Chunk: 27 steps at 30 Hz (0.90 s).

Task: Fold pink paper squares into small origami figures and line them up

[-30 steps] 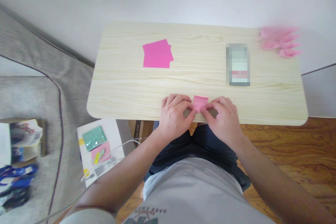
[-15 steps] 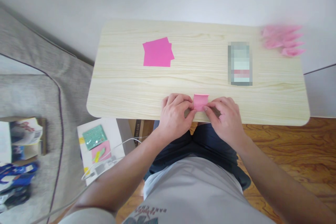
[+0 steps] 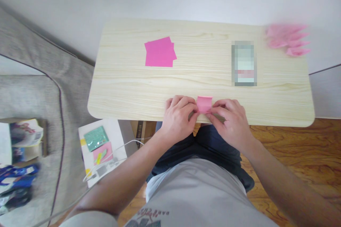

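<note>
A small piece of pink paper (image 3: pixel 204 103) lies at the table's near edge, with a fold line along its far side. My left hand (image 3: pixel 179 115) pinches its near left corner between thumb and forefinger. On the other side, my right hand (image 3: pixel 229 120) pinches the near right corner the same way. The paper's near edge is partly covered by my fingertips. Farther off to the left lie several overlapping sheets of bright pink paper (image 3: pixel 160 53). Folded light pink paper pieces (image 3: pixel 287 39) sit in a blurred cluster at the far right corner.
A pixelated rectangular object (image 3: pixel 244 64) lies on the right half of the wooden table (image 3: pixel 128 88). Below left, a white box (image 3: pixel 113 127) bears a green packet (image 3: pixel 96 138), pink paper and a white cable. A grey sofa (image 3: pixel 76 95) stands at the left.
My right fingers have shifted slightly along the near edge of the pink paper. The paper and both hands have moved very little otherwise.
</note>
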Each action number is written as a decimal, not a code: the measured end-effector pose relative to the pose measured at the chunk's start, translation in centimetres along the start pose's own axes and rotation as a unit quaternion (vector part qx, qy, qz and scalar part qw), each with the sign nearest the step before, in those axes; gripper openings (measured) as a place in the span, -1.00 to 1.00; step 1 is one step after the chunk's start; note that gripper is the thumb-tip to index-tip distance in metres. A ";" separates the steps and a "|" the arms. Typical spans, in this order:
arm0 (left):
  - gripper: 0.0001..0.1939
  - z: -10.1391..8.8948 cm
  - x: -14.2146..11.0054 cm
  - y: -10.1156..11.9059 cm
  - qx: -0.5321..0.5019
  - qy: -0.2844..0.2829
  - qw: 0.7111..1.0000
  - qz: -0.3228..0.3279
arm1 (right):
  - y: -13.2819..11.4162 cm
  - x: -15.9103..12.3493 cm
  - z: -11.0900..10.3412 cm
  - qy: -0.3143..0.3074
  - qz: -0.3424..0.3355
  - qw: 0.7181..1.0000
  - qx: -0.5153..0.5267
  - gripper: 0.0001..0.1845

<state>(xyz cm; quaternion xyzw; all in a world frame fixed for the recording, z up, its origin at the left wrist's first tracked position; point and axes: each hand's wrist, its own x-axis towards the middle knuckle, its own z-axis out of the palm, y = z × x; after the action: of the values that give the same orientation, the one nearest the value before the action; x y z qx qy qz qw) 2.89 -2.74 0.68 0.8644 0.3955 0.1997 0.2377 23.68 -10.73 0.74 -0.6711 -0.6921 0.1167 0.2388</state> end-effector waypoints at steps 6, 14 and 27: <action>-0.85 0.3 0.1 0.5 0.006 0.006 1.000 -0.016 | -0.1 0.5 0.7 0.017 0.040 0.999 -0.014 -0.75; -0.88 1.0 0.2 0.9 0.016 0.040 0.998 -0.053 | -0.9 1.0 0.9 0.005 0.050 0.997 -0.057 -0.77; -0.83 0.8 0.8 0.9 0.016 0.028 0.998 -0.053 | -1.9 1.7 0.5 -0.019 0.036 0.992 -0.117 -0.82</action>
<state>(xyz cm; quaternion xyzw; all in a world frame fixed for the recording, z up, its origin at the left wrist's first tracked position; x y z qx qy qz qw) 4.28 -2.83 0.69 0.8401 0.4504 0.2049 0.2223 21.81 -9.12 1.50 -0.7163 -0.6811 0.0558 0.1412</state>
